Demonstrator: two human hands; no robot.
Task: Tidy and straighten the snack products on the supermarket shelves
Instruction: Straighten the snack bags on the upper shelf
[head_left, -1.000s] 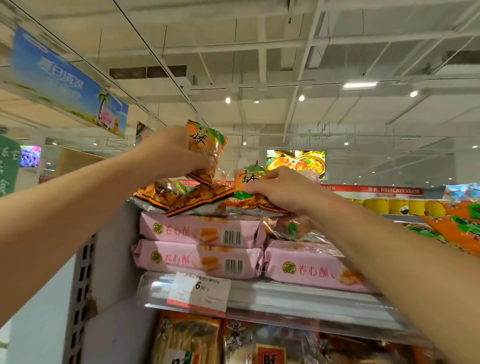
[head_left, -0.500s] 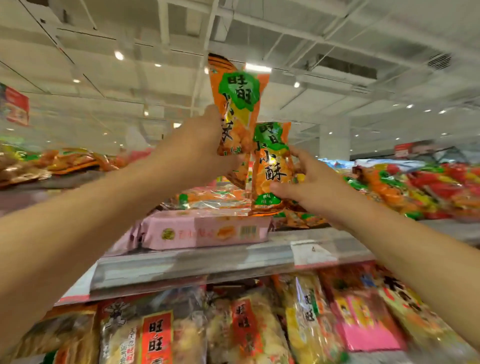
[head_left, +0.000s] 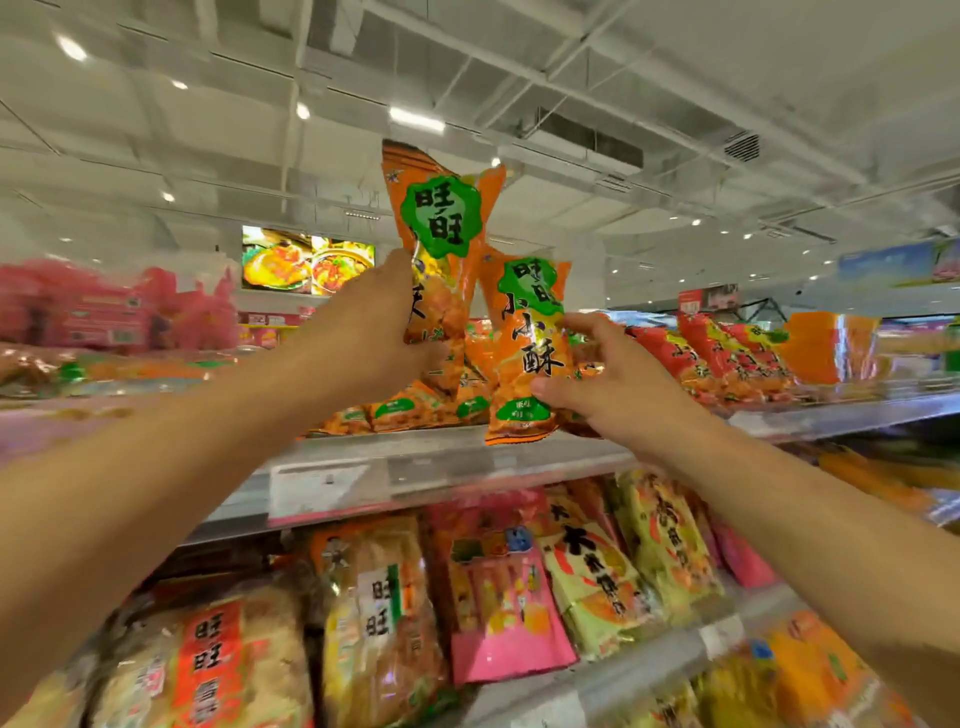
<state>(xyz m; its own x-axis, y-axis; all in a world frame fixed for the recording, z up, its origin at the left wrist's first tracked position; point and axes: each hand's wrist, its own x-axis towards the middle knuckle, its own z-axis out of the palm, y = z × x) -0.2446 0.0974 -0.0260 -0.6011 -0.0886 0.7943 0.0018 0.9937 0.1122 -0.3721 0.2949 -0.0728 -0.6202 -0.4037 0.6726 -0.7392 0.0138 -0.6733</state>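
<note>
Both hands grip orange snack bags: left hand (head_left: 371, 332) lifts the taller bag (head_left: 441, 244), right hand (head_left: 605, 384) pinches the shorter bag (head_left: 527, 353). Best stood upright, labels forward, on the top shelf (head_left: 441, 462).

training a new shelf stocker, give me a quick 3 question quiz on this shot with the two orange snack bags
1. True or false: each hand grips its own orange bag.
2. Which bag is held higher? A) left hand's bag B) right hand's bag
3. Fill in: the packs lying flat behind the held bags are ____ in colour.

Key
1. True: the left hand grips the taller orange bag, the right hand grips the lower orange bag.
2. A
3. Orange: the flat orange packs lie on the top shelf.
</note>
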